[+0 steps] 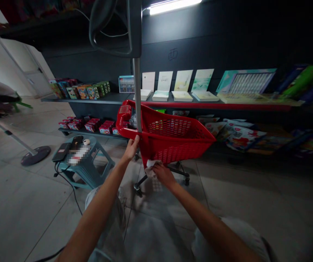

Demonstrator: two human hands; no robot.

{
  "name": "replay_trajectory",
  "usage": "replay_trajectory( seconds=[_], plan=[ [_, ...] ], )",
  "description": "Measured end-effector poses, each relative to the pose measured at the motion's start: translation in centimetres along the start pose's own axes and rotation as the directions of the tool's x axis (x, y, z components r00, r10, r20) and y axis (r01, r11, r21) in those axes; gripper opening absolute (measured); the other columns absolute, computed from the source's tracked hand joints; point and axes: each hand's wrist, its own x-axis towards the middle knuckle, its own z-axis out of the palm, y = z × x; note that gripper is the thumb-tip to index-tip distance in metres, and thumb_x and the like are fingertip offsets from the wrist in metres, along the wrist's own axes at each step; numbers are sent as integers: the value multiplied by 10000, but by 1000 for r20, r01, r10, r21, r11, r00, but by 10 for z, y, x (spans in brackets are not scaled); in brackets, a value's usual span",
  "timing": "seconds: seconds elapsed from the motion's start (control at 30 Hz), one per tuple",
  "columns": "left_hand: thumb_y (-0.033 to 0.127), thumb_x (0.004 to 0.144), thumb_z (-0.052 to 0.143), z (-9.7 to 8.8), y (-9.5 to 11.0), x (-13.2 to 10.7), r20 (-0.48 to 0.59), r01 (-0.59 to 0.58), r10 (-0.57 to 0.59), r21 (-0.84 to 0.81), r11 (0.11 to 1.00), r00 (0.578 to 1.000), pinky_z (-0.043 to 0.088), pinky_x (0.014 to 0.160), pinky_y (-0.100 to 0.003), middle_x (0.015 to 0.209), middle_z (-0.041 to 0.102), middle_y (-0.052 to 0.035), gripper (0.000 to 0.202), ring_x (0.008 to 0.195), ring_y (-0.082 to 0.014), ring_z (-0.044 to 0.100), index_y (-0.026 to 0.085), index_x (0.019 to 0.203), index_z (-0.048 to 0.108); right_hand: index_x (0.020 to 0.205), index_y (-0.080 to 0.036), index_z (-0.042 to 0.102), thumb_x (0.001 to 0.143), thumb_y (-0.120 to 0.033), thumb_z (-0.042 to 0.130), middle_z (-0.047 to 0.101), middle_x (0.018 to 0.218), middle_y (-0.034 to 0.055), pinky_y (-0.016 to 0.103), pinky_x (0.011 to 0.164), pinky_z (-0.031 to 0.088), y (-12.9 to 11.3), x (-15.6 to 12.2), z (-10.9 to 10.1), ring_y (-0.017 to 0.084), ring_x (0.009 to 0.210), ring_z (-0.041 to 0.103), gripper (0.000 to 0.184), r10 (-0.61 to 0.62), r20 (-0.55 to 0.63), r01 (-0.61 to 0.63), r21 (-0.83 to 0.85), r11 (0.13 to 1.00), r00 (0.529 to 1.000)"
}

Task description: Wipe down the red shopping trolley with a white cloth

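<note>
A red plastic shopping basket [169,145] with perforated sides stands in front of me on a dark wheeled base [176,169]. A grey metal pole [136,91] with a dark handle at its top rises across the basket's near left end. My left hand [132,147] grips the basket's edge there, close to the foot of the pole, thumb on top. Lower down, my right hand [162,174] is closed on a crumpled pale cloth [152,167], which touches the basket's lower near corner. The right fingertips are partly hidden by the cloth.
Left of my knees, a blue-grey plastic stool [91,160] carries a dark device [62,152] with a hanging cable [76,200]. Behind the basket, a shelf [112,97] holds books and small boxes, with packets below. A round pole base [35,155] stands farther left.
</note>
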Motion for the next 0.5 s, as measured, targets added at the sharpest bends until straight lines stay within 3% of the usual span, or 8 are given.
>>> replay_trajectory(
  seconds=[0.13,0.23,0.3,0.37,0.43,0.47,0.5],
  plan=[
    [701,850,689,-9,1,5,76,-50,49,3,999,996,549,989,-434,1165,738,-101,613,1180,-327,648,172,1158,725,1169,-227,750,821,-21,573,712,1239,117,358,988,520,39,-5,-42,275,1240,577,442,111,-194,-113,-2,994,975],
    [662,879,678,-15,1,7,86,-74,71,21,997,994,519,1042,-451,1160,736,-105,564,1198,-333,638,170,1149,734,1123,-210,746,788,-87,619,702,1213,125,375,990,503,84,-13,-80,283,1196,584,379,242,-400,-243,49,969,884],
    [663,894,657,-16,-1,7,55,-79,77,44,996,996,509,1049,-446,1156,734,-111,556,1211,-336,631,161,1119,738,1073,-184,746,816,-181,636,706,1137,152,397,963,504,114,-21,-102,280,1096,616,280,380,-517,-356,150,922,767],
    [674,901,638,-14,-3,5,16,-106,105,65,992,994,497,1062,-435,1154,729,-113,561,1220,-331,624,157,1099,732,1039,-153,735,815,-235,641,704,1047,180,417,910,518,137,-27,-118,275,983,637,257,546,-594,-450,319,834,592],
    [670,896,645,-9,-6,1,6,-159,159,85,984,987,481,1081,-424,1163,720,-109,554,1206,-310,625,161,1105,710,1053,-145,717,816,-247,613,704,1021,195,424,854,539,151,-29,-127,269,922,651,278,670,-619,-440,509,740,410],
    [656,880,673,-6,-7,0,9,-187,187,97,977,982,478,1083,-420,1166,715,-107,546,1185,-296,631,164,1115,695,1070,-152,709,826,-253,588,708,1024,193,421,825,551,154,-29,-128,265,906,661,290,703,-618,-408,576,709,351],
    [630,853,717,-3,-9,-2,13,-210,210,112,971,978,478,1079,-417,1165,710,-107,540,1158,-282,638,166,1125,678,1085,-161,701,842,-262,557,712,1022,184,415,792,563,155,-27,-127,260,887,671,300,718,-618,-372,615,696,320]
  ],
)
